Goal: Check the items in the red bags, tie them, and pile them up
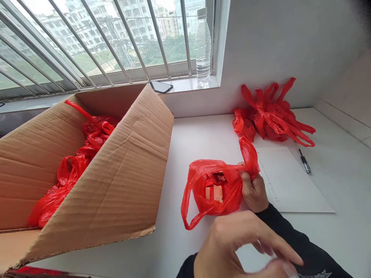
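Observation:
A red plastic bag (223, 206) sits on the white table with its mouth open towards me. Inside it are small orange-tan blocks or packets (214, 193) and a dark red packet (219, 177) with a white pattern. My right hand (255, 191) grips the bag's right handle, which bunches upward above the fingers. In the foreground, close to the camera, my left hand (232, 243) is held with its fingers curved and thumb apart from them; it looks slightly blurred, and nothing shows in it. It is in front of the bag, across my right forearm.
On the left stands an open cardboard box (130, 170) holding several tied red bags (72, 170). More red bags (269, 116) lie against the wall. A written sheet (295, 189) and a black pen (304, 161) are at right. The windowsill holds a phone (161, 87) and a water bottle (203, 50).

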A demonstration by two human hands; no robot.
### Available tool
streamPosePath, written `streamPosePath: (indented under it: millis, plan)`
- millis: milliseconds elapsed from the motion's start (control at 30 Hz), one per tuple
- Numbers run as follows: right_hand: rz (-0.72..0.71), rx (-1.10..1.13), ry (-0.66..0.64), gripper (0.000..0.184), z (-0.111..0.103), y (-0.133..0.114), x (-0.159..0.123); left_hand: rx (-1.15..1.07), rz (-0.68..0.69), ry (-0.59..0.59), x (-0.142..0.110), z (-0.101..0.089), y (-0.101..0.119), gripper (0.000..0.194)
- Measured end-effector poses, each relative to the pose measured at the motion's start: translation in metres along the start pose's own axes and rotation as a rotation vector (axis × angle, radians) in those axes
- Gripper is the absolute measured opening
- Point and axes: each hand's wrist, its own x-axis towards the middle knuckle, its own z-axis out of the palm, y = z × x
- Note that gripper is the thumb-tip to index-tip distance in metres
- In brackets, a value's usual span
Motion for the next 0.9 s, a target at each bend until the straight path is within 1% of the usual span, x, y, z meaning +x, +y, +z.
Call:
streamPosePath:
  millis: [33, 67, 100, 133, 167, 200, 267, 400, 500, 567, 733, 900]
  plan:
    - [0.008, 0.003, 0.0, 0.026, 0.0, 0.0, 0.0, 0.143, -0.005, 0.117, 0.006, -0.008, -0.004, 0.006]
    - [0.012, 0.007, 0.001, 0.026, 0.001, -0.001, 0.001, 0.315, -0.018, 0.213, 0.013, -0.016, -0.008, 0.008]
    - [0.015, 0.014, -0.001, 0.026, 0.001, -0.001, 0.001, 0.508, -0.045, 0.263, 0.019, -0.024, -0.013, 0.011]
    - [0.015, 0.022, -0.004, 0.026, 0.001, -0.001, 0.001, 0.692, -0.085, 0.261, 0.025, -0.032, -0.019, 0.016]
    - [0.012, 0.031, -0.009, 0.027, 0.002, -0.001, 0.002, 0.842, -0.133, 0.217, 0.03, -0.039, -0.024, 0.021]
    - [0.01, 0.038, -0.016, 0.026, 0.002, -0.002, 0.002, 0.958, -0.18, 0.183, 0.035, -0.044, -0.029, 0.024]
    - [0.005, 0.046, -0.026, 0.026, 0.002, -0.002, 0.003, 1.094, -0.251, 0.111, 0.043, -0.05, -0.039, 0.028]
    - [0.005, 0.045, -0.023, 0.025, 0.001, -0.002, 0.003, 1.168, -0.302, 0.064, 0.052, -0.05, -0.053, 0.031]
    - [0.007, 0.046, -0.015, 0.025, 0.001, -0.001, 0.003, 1.208, -0.339, 0.082, 0.056, -0.048, -0.057, 0.038]
    - [0.009, 0.049, -0.013, 0.024, 0.001, -0.001, 0.003, 1.226, -0.348, 0.092, 0.056, -0.048, -0.059, 0.039]
    - [0.012, 0.05, -0.017, 0.024, 0.001, -0.002, 0.003, 1.26, -0.302, 0.053, 0.052, -0.042, -0.057, 0.033]
    - [0.011, 0.046, -0.009, 0.023, 0.001, -0.004, 0.003, 1.306, -0.29, 0.094, 0.048, -0.04, -0.047, 0.032]
